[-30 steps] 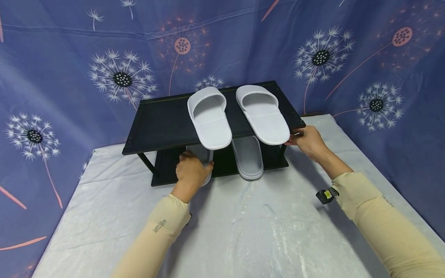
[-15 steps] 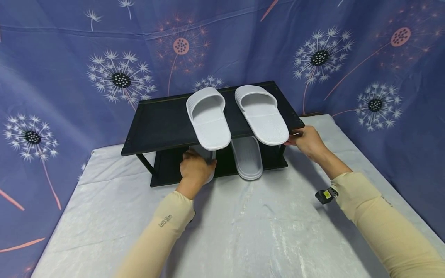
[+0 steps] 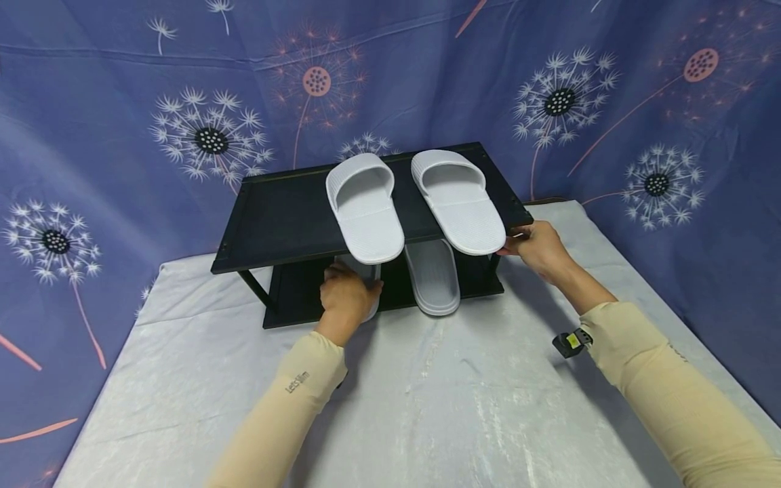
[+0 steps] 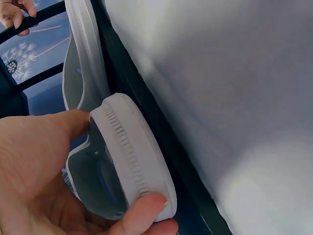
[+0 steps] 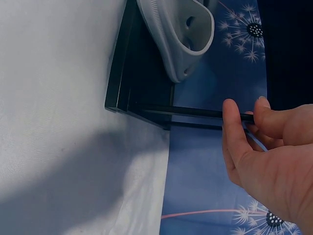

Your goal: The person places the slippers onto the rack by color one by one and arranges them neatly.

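A black two-tier shoe rack (image 3: 277, 220) carries two white slippers (image 3: 373, 229) on its upper shelf. Their toe ends point away from me and their heels overhang the front edge. On the lower shelf stands a grey slipper (image 3: 434, 281), partly hidden by the upper one. Left of it, my left hand (image 3: 348, 296) grips a second grey slipper (image 4: 134, 152), thumb on one edge and fingers curled round the other, as the left wrist view shows. My right hand (image 3: 540, 252) pinches the rack's thin right post (image 5: 198, 112) just under the upper shelf.
The rack stands on a table with a pale cloth (image 3: 439, 400). A blue dandelion-print curtain (image 3: 396, 68) hangs close behind and along both sides. A small black device (image 3: 570, 344) is strapped at my right wrist.
My left hand has shifted slightly right with the grey slipper, bringing it nearer the other one on the lower shelf. The right hand still holds the post in the same place.
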`<state>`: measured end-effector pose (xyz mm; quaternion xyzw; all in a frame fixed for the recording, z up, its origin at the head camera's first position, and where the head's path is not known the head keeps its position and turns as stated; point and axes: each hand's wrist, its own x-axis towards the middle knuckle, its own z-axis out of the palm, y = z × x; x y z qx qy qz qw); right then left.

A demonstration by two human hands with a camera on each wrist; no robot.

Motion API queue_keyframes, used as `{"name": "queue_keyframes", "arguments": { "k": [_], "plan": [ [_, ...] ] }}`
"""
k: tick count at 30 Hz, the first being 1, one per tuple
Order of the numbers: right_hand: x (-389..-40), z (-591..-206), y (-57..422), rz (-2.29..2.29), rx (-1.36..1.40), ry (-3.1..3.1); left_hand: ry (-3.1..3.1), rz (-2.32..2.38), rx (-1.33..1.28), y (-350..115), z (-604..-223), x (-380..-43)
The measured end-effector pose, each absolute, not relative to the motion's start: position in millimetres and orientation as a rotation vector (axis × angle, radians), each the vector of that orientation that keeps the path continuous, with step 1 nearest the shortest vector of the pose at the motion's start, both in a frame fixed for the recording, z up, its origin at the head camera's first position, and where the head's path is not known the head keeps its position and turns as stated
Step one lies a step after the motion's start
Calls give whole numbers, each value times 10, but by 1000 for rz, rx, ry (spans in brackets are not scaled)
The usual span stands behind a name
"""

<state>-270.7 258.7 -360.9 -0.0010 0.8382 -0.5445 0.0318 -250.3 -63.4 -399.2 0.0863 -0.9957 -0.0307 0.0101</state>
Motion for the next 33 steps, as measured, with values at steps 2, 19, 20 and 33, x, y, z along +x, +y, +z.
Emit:
{"name": "queue_keyframes", "arguments": {
  "k": [2,19,20,33],
  "plan": [
    [-2707,-3613,2585,-1680,-3,2584,-3103,-59,258,-627,-4001,-2503],
    [-2710,-3618,2582,-1703,-5,2585,-3017,-43,239,-608,-4139,-2503],
    [-2710,-3620,2582,-1707,-9,2584,-3016,-52,245,-605,-4137,-2502],
    [-2702,-3617,2583,-1708,-22,2583,-3076,-64,260,-596,-4071,-2488]
  ]
}}
